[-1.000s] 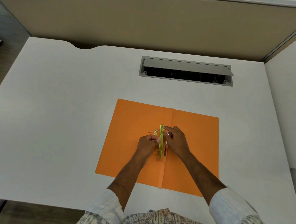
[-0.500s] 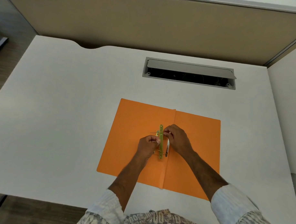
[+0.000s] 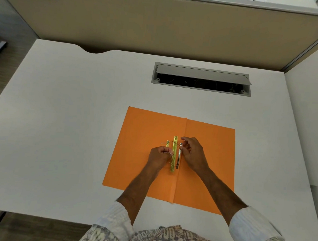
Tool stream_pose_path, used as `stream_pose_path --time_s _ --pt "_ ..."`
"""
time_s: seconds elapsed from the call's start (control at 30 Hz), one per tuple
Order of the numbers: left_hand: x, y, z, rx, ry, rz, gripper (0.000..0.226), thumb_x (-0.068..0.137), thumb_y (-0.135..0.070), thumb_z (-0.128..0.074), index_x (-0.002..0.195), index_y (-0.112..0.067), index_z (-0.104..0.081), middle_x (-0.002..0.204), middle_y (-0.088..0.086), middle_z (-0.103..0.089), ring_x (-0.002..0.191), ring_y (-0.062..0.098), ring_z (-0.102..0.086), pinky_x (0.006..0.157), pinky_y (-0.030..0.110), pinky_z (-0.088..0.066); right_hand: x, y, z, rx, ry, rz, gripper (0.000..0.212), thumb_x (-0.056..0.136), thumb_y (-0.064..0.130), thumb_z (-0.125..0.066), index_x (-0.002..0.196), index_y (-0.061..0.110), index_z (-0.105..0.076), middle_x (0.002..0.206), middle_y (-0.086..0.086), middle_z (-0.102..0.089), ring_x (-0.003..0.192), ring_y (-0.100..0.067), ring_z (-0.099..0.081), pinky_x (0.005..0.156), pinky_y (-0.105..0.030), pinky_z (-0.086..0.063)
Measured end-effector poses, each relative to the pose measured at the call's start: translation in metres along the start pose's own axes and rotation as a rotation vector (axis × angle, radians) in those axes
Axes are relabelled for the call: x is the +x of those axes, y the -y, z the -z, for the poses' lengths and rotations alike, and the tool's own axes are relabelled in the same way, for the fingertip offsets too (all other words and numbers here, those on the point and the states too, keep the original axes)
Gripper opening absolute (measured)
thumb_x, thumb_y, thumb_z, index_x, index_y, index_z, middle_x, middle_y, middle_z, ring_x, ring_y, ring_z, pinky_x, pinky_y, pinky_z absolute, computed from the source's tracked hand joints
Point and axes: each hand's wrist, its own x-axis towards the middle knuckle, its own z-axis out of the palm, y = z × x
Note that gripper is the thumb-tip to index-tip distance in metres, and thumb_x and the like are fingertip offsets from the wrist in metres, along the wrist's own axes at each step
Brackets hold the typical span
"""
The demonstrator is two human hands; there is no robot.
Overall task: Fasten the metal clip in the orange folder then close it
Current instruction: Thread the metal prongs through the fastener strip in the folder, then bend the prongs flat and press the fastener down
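An orange folder [image 3: 147,136] lies open and flat on the white desk, its crease running toward me. Along the crease sits the metal clip: a long gold bar [image 3: 174,155] with thin prongs poking through its two ends, and a silver strip [image 3: 179,158] beside it on the right. A small gold piece [image 3: 167,143] lies just left of the bar's far end. My left hand [image 3: 159,156] is closed, thumb pressing the bar's left edge. My right hand [image 3: 194,154] pinches the silver strip near its far end, other fingers spread.
A grey cable hatch [image 3: 201,75] stands open in the white desk [image 3: 74,108] beyond the folder. A beige partition [image 3: 158,24] rises behind the desk, and another desk surface [image 3: 308,116] adjoins on the right. The desk's near edge is below my sleeves.
My right hand has slid off the gold bar to its right side, uncovering the bar's far end and the silver strip. My left hand stays put against the bar.
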Motion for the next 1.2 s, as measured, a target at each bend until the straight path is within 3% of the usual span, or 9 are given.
stream_pose_path --time_s 0.17,0.27,0.43,0.53,0.7,0.87,1.03,1.2 --pt "0.001 0.001 -0.002 0.023 0.012 -0.018 0.007 0.087 -0.002 -0.069 0.084 -0.006 -0.074 0.063 -0.002 -0.065 0.04 -0.006 -0.05 0.042 0.009 -0.038 -0.019 -0.007 0.002 -0.036 0.07 0.065 0.053 0.089 0.019 -0.068 0.138 0.021 -0.05 0.108 0.002 -0.057 0.087 -0.01 -0.059 0.077 -0.024 -0.053" --pt "0.002 -0.001 -0.004 0.071 0.026 -0.036 0.017 0.085 -0.002 -0.07 0.073 -0.013 -0.074 0.054 -0.011 -0.064 0.037 -0.006 -0.049 0.044 0.012 -0.037 -0.029 -0.011 0.003 -0.095 0.113 0.103 0.052 0.089 0.027 -0.067 0.138 0.026 -0.051 0.112 0.001 -0.056 0.093 -0.01 -0.058 0.077 -0.025 -0.052" --pt "0.004 -0.005 -0.009 0.235 0.013 -0.07 0.016 0.079 -0.01 -0.075 0.068 -0.021 -0.076 0.059 -0.009 -0.067 0.054 0.002 -0.055 0.059 0.022 -0.045 -0.039 -0.017 0.002 -0.199 0.123 0.087 0.048 0.089 0.034 -0.067 0.135 0.024 -0.056 0.117 0.0 -0.054 0.106 -0.015 -0.053 0.083 -0.033 -0.053" --pt "0.005 -0.007 -0.012 0.331 -0.001 -0.098 0.015 0.077 -0.014 -0.077 0.065 -0.023 -0.076 0.054 -0.012 -0.064 0.049 0.002 -0.052 0.055 0.022 -0.044 -0.042 -0.019 0.0 -0.245 0.123 0.097 0.05 0.087 0.035 -0.069 0.134 0.022 -0.056 0.118 -0.002 -0.056 0.108 -0.018 -0.052 0.088 -0.034 -0.051" --pt "0.006 -0.014 -0.018 0.451 -0.019 -0.106 0.017 0.075 -0.016 -0.077 0.061 -0.023 -0.071 0.061 -0.001 -0.068 0.054 0.013 -0.058 0.057 0.03 -0.053 -0.045 -0.022 -0.002 -0.359 0.102 0.111 0.05 0.086 0.036 -0.07 0.132 0.022 -0.057 0.117 -0.004 -0.057 0.105 -0.022 -0.054 0.088 -0.036 -0.049" --pt "0.006 -0.013 -0.022 0.504 0.0 -0.143 0.004 0.074 -0.01 -0.074 0.077 -0.008 -0.076 0.077 0.012 -0.076 0.061 0.016 -0.061 0.063 0.031 -0.053 -0.045 -0.022 0.001 -0.452 0.099 0.106 0.051 0.083 0.04 -0.072 0.13 0.024 -0.058 0.114 -0.006 -0.057 0.1 -0.024 -0.054 0.082 -0.039 -0.049" --pt "0.007 -0.015 -0.021 0.518 0.052 -0.157 0.007 0.076 -0.01 -0.076 0.071 -0.015 -0.073 0.066 0.005 -0.073 0.046 0.01 -0.056 0.048 0.021 -0.046 -0.044 -0.022 0.004 -0.49 0.105 0.08 0.052 0.083 0.041 -0.072 0.131 0.027 -0.057 0.111 -0.005 -0.055 0.098 -0.023 -0.052 0.08 -0.038 -0.048" --pt "0.011 -0.013 -0.021 0.475 0.021 -0.203 0.004 0.079 -0.013 -0.077 0.08 -0.009 -0.075 0.065 0.003 -0.072 0.033 -0.003 -0.049 0.038 0.014 -0.037 -0.044 -0.018 0.005 -0.497 0.121 0.054 0.054 0.083 0.041 -0.071 0.133 0.031 -0.054 0.109 -0.003 -0.052 0.097 -0.021 -0.05 0.08 -0.037 -0.045"
